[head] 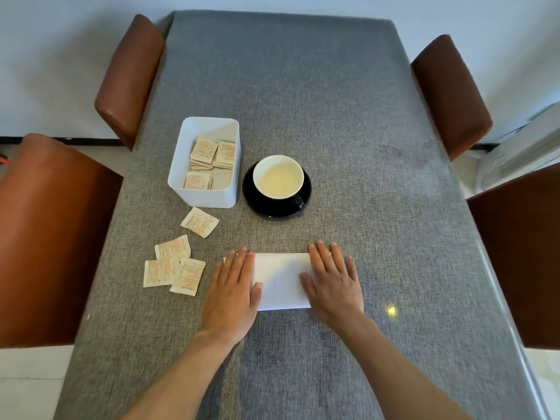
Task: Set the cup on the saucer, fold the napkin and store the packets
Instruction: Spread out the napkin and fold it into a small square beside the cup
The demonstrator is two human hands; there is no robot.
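A white folded napkin lies on the grey table in front of me. My left hand presses flat on its left end and my right hand presses flat on its right end, fingers straight. Behind it a black cup with a cream inside stands on a black saucer. Left of the saucer a white box holds several beige packets. Several more packets lie loose on the table: one just in front of the box and three left of my left hand.
The grey cloth-covered table stretches far ahead. Brown chairs stand on both sides: two on the left, two on the right. A small yellow light spot lies right of the napkin.
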